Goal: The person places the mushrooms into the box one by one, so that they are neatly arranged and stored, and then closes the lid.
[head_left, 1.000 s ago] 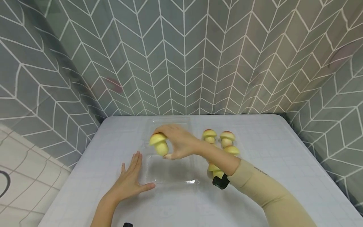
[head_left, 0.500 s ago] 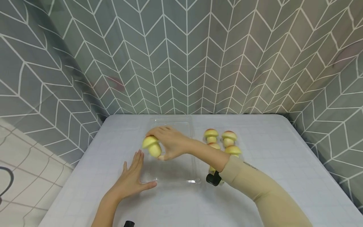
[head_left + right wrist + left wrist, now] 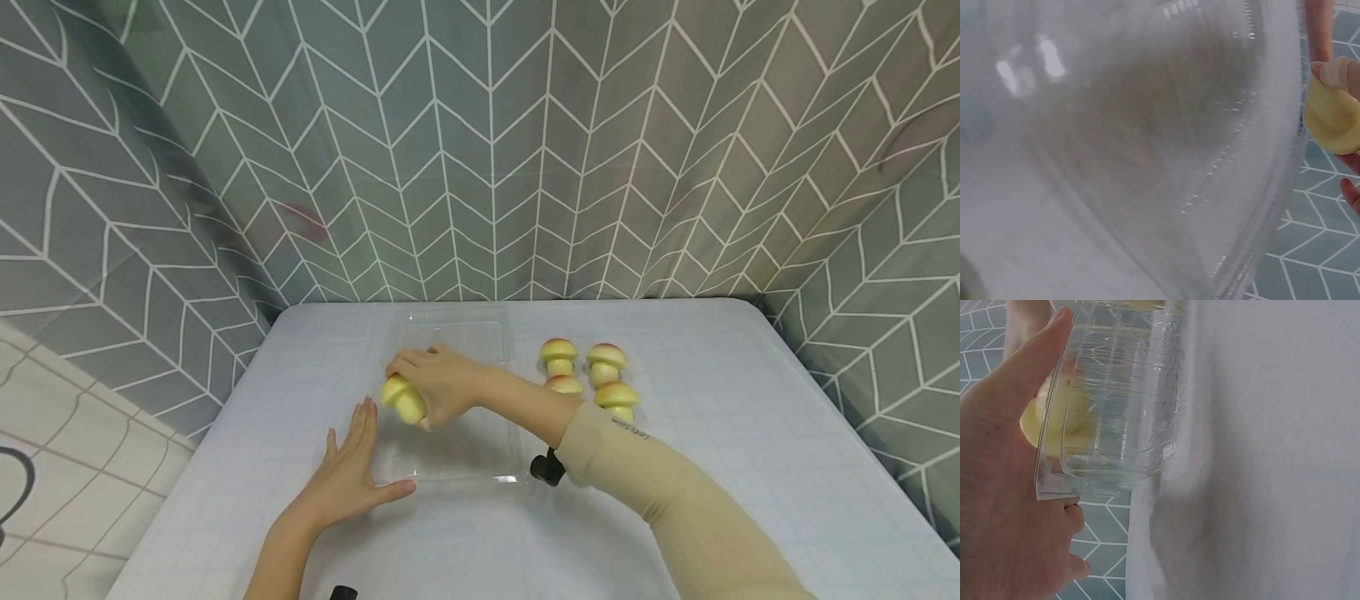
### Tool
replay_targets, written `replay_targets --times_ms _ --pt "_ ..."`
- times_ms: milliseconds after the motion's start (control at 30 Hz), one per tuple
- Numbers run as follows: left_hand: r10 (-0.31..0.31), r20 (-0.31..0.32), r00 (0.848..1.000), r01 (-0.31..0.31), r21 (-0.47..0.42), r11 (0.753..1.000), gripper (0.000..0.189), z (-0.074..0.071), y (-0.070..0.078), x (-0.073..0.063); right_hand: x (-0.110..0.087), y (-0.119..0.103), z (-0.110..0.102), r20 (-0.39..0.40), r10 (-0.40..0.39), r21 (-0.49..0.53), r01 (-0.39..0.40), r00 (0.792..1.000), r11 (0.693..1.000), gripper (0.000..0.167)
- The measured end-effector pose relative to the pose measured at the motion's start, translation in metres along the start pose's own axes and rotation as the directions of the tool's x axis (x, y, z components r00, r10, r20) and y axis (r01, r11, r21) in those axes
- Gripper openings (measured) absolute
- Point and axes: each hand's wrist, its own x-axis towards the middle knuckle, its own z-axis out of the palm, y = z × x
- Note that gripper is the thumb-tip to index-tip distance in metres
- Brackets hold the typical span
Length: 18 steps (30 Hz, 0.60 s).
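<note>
A clear plastic box [image 3: 465,454] with its lid folded back stands mid-table. My right hand [image 3: 442,383] pinches a yellow mushroom [image 3: 405,402] between thumb and fingers, low over the box's left part. In the right wrist view that mushroom [image 3: 1332,122] shows past the box's edge, a pale wrap on the thumb [image 3: 1338,72]. My left hand [image 3: 348,467] lies along the box's left side with its fingers straight and the thumb at the near corner. Through the clear wall [image 3: 1116,412] in the left wrist view, part of the mushroom appears.
Several more yellow mushrooms with reddish cap tops, such as one at the back [image 3: 558,354], stand in two rows right of the box; my right sleeve [image 3: 645,475] covers the nearer ones. The white table [image 3: 750,433] ends at a patterned grey curtain [image 3: 487,167].
My right hand has moved left and then down, carrying the mushroom lower over the box's left part. The left hand stays at the box's side.
</note>
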Motion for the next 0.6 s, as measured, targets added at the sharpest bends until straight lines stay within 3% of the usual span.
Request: replay_targets --times_ms 233,433,600 --pt "-0.003 0.005 1.0 0.003 -0.008 1.0 0.124 -0.001 0.001 -0.002 0.005 0.002 0.019 0.072 0.015 -0.022 -0.014 0.997 1.0 0.081" --pt "0.0 0.0 1.0 0.0 -0.009 1.0 0.124 -0.001 0.001 -0.001 0.008 0.001 0.032 0.139 0.032 -0.127 -0.015 0.99 0.992 0.081" --pt "0.011 -0.012 1.0 -0.011 0.0 1.0 0.124 -0.001 0.002 0.001 0.003 -0.002 0.038 0.136 0.016 -0.167 0.007 0.991 0.986 0.083"
